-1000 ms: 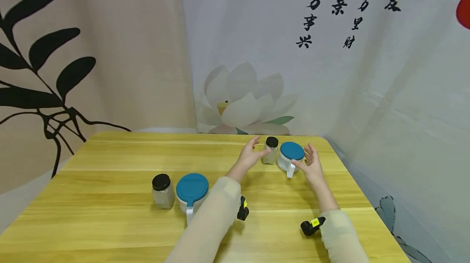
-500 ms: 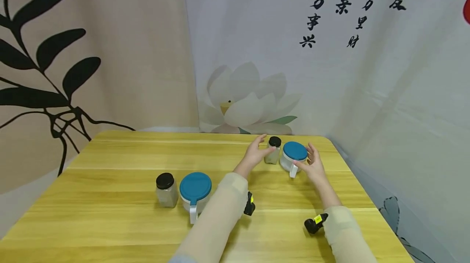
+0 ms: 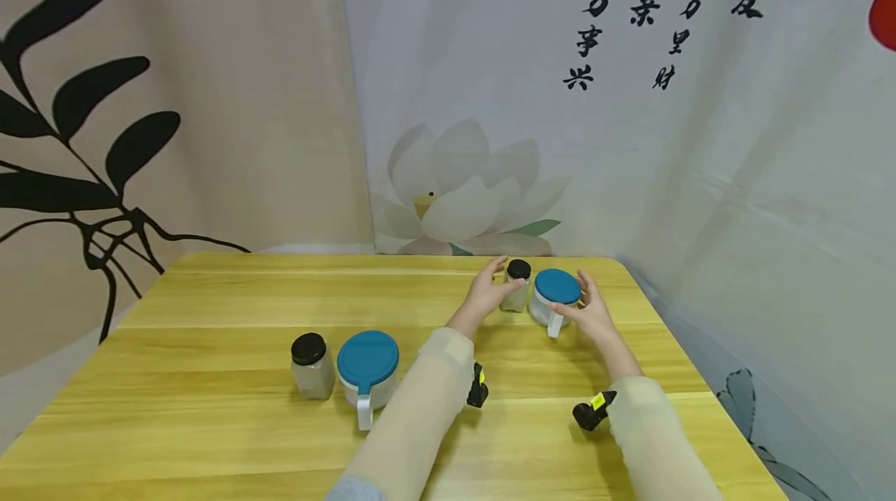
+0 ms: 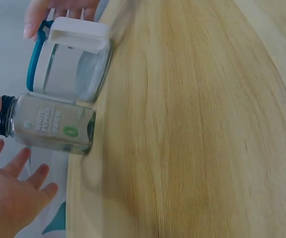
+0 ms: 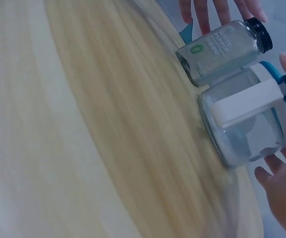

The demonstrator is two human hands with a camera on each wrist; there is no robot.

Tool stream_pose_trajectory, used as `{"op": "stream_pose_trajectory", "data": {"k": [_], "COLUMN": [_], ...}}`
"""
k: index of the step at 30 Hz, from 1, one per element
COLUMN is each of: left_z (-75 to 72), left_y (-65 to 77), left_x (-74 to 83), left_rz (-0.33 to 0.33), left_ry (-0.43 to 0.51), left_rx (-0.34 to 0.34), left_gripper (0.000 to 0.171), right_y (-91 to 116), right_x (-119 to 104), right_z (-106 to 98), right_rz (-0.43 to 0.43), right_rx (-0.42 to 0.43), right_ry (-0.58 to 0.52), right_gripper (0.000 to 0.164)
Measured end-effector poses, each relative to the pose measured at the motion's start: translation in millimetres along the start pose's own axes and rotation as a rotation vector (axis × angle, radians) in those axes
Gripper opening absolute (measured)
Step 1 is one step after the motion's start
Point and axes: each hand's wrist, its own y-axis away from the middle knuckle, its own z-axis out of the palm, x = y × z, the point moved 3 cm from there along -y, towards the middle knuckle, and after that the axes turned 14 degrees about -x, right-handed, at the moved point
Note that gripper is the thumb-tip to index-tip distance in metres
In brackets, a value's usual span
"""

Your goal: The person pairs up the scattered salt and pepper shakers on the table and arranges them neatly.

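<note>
At 1 o'clock on the wooden table (image 3: 231,423), the far black-lidded jar (image 3: 515,303) and the far blue-lidded jar (image 3: 558,285) are standing upright near the back edge, just beside each other. Wood is stretching widely away from them toward 9 o'clock and 6 o'clock. At their 8 o'clock, the near black-lidded jar (image 3: 313,378) and the near blue-lidded jar (image 3: 367,357) are standing side by side, well apart from the far pair. Jars are numbering four: two black-lidded, two blue-lidded with white handles.

The left hand (image 3: 483,296) is spreading its thumb and fingers at the far black-lidded jar's 9 o'clock. The right hand (image 3: 593,316) is flanking the far blue-lidded jar, thumb lying toward the handle's side, loosely bent fingers at 3 o'clock. Neither hand is visibly gripping; whether fingertips are touching glass, I cannot tell.
</note>
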Motion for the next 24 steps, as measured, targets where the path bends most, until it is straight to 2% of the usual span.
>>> {"op": "stream_pose_trajectory", "data": {"k": [11,17,24], "left_z": [7.0,11.8,10.7], "left_y": [-3.3,-6.4,-8.5], "left_x": [5.6,5.5,1.6], "left_rz": [-0.001,0.004,0.000], "left_ry": [0.021,0.019,0.006], "left_rx": [-0.008,0.006,0.032], "left_gripper": [0.063,0.062,0.059], "right_y": [-2,-1,-3], "right_x": [12,16,17], "right_z": [4,4,6], "right_rz": [0.097,0.098,0.109], "right_rx": [-0.017,-0.015,-0.015], "right_ry": [-0.009,-0.021,-0.042], "right_gripper": [0.100,0.100,0.101]}}
